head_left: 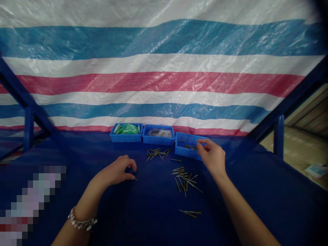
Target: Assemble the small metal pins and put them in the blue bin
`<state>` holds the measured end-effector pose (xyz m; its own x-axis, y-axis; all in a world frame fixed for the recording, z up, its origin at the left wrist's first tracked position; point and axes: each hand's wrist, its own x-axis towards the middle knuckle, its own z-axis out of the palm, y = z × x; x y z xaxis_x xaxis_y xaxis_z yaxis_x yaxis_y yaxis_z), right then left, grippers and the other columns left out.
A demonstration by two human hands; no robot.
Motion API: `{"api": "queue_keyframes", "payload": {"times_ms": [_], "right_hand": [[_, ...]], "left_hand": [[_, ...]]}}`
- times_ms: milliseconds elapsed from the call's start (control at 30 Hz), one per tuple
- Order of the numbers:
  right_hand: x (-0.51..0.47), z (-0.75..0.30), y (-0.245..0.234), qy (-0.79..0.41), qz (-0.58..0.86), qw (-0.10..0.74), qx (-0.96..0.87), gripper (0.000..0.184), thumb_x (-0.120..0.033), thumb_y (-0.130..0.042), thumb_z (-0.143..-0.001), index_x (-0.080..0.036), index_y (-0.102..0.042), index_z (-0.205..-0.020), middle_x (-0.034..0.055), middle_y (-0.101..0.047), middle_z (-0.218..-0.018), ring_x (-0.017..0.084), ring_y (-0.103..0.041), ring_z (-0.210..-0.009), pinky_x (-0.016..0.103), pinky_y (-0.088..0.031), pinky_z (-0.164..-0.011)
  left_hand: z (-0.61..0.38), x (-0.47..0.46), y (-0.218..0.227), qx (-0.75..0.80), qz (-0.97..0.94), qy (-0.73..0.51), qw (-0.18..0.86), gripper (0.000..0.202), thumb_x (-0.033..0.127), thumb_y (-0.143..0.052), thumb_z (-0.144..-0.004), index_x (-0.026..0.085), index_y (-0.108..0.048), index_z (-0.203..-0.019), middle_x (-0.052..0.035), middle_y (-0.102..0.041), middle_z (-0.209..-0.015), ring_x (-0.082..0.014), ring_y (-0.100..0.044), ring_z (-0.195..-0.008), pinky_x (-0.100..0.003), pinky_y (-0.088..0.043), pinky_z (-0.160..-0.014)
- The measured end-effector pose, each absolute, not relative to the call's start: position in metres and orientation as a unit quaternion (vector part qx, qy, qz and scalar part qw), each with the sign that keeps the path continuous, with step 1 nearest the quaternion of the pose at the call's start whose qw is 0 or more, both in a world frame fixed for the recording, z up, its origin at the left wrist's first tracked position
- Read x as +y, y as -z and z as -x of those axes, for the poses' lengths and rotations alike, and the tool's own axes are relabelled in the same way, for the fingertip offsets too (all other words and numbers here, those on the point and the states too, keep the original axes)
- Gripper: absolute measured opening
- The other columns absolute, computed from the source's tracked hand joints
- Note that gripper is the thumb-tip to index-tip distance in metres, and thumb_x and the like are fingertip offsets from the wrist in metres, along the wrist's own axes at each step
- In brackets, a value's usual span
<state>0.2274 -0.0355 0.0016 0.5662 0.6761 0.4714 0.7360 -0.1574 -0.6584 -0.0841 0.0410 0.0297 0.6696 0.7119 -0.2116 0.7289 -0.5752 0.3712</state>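
My left hand [118, 171] rests on the dark blue table cloth [143, 218], fingers curled in a pinch on a thin metal pin whose tip pokes out to the right. My right hand [212, 155] reaches to the rightmost blue bin [182, 150], fingers pinched at its near rim over several small pins [191, 147] inside. Loose thin pins lie in a pile [185, 177] between my hands, another pile [156, 153] lies in front of the middle bin, and a few pins [190, 213] lie nearer to me.
Three blue bins stand in a row at the back: the left bin [126, 137] holds green packets, the middle bin [158, 139] clear bags. A striped tarp [164, 68] hangs behind. Blue frame posts [278, 136] rise at both sides. A bracelet [81, 221] circles my left wrist.
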Motion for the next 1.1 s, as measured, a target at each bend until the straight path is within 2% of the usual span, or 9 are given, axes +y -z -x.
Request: {"api": "queue_keyframes", "payload": {"times_ms": [167, 333, 500, 767, 900, 1033, 1100], "right_hand": [[-0.035, -0.23, 0.002, 0.019, 0.774, 0.433, -0.462, 0.027, -0.034, -0.047, -0.074, -0.017, -0.065, -0.085, 0.0032, -0.061, -0.055, 0.019, -0.057, -0.051, 0.027, -0.039, -0.053], [-0.035, -0.229, 0.002, 0.01, 0.775, 0.429, -0.464, 0.027, -0.034, -0.047, -0.074, -0.018, -0.066, -0.085, 0.0033, -0.062, -0.056, 0.018, -0.058, -0.051, 0.027, -0.04, -0.054], [-0.036, -0.228, 0.0, 0.004, 0.786, 0.42, -0.453, 0.024, -0.033, -0.049, -0.073, -0.019, -0.066, -0.082, 0.0029, -0.062, -0.056, 0.019, -0.058, -0.052, 0.027, -0.04, -0.053], [-0.036, -0.228, 0.0, 0.018, 0.787, 0.411, -0.461, 0.024, -0.034, -0.048, -0.074, -0.019, -0.065, -0.082, 0.0028, -0.061, -0.055, 0.018, -0.057, -0.05, 0.027, -0.039, -0.053], [-0.038, -0.228, -0.002, 0.032, 0.781, 0.417, -0.465, 0.024, -0.034, -0.048, -0.075, -0.019, -0.064, -0.085, 0.0029, -0.061, -0.057, 0.018, -0.057, -0.051, 0.028, -0.04, -0.054], [-0.039, -0.221, -0.01, 0.038, 0.742, 0.448, -0.498, 0.024, -0.033, -0.047, -0.077, -0.017, -0.062, -0.089, 0.0013, -0.058, -0.054, 0.017, -0.055, -0.05, 0.027, -0.039, -0.054], [-0.038, -0.211, -0.013, 0.011, 0.7, 0.467, -0.54, 0.024, -0.033, -0.047, -0.078, -0.017, -0.061, -0.09, -0.0005, -0.056, -0.053, 0.014, -0.051, -0.047, 0.025, -0.038, -0.051]], "left_hand": [[0.089, 0.042, -0.027, 0.414, -0.884, 0.043, 0.213, 0.016, 0.012, -0.059, -0.066, 0.019, -0.06, -0.081, -0.0033, -0.047, -0.087, -0.0182, -0.044, -0.09, -0.028, -0.035, -0.078], [0.086, 0.041, -0.024, 0.402, -0.889, 0.041, 0.216, 0.008, 0.014, -0.055, -0.07, 0.018, -0.06, -0.075, -0.0035, -0.048, -0.087, -0.0187, -0.043, -0.089, -0.029, -0.033, -0.078], [0.085, 0.039, -0.029, 0.451, -0.867, 0.059, 0.202, 0.017, 0.015, -0.058, -0.069, 0.021, -0.058, -0.084, -0.0038, -0.047, -0.093, -0.0222, -0.04, -0.096, -0.035, -0.032, -0.081], [0.082, 0.037, -0.032, 0.45, -0.868, 0.07, 0.197, 0.013, 0.012, -0.054, -0.071, 0.021, -0.057, -0.081, -0.0032, -0.048, -0.095, -0.0218, -0.041, -0.099, -0.038, -0.031, -0.084], [0.08, 0.038, -0.03, 0.418, -0.889, 0.011, 0.187, 0.009, 0.014, -0.052, -0.074, 0.018, -0.056, -0.08, -0.0028, -0.053, -0.091, -0.0187, -0.045, -0.092, -0.034, -0.033, -0.081], [0.072, 0.038, -0.028, 0.376, -0.901, -0.061, 0.208, 0.007, 0.016, -0.051, -0.075, 0.015, -0.056, -0.08, -0.0012, -0.056, -0.076, -0.0139, -0.051, -0.073, -0.025, -0.037, -0.069], [0.066, 0.036, -0.028, 0.364, -0.901, -0.096, 0.217, 0.007, 0.017, -0.051, -0.075, 0.015, -0.056, -0.079, -0.0008, -0.057, -0.074, -0.0127, -0.051, -0.07, -0.024, -0.037, -0.066]]}}
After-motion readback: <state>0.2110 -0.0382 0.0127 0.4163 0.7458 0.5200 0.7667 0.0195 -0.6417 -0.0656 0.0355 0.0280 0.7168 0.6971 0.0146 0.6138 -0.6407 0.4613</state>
